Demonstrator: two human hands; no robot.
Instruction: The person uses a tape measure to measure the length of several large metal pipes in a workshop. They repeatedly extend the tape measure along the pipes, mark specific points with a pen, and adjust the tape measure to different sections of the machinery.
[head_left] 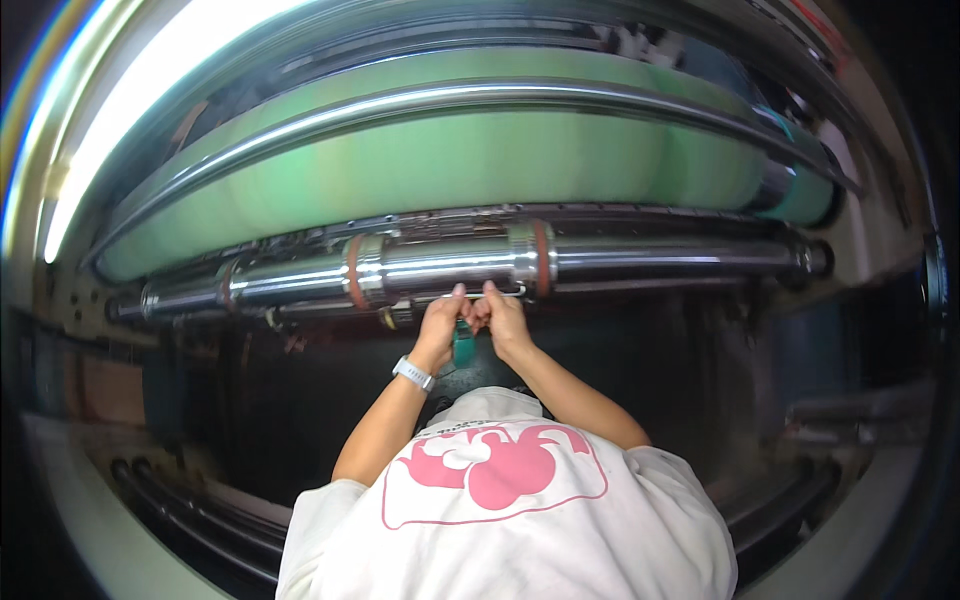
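Both my hands are together in front of a shiny metal shaft [450, 262] that carries several collars, some with reddish-brown rings [354, 272]. My left hand [438, 328] is closed, with a green strip [463, 345], tape-like in look, hanging at its fingers. Close against it, my right hand [504, 322] has its fingers curled in and its thumb up. Whatever its fingertips pinch is too small to tell. A thin light rod [480, 294] runs just under the shaft, behind my thumbs. A pale watch band [413, 374] circles my left wrist.
Beyond the shaft lies a wide pale-green roller [420, 160], with a polished bar [480, 92] crossing above it. Machine side walls flank me left and right. Dark rollers [200, 520] sit low at the left, and more [785, 515] low at the right. A bright light glares upper left.
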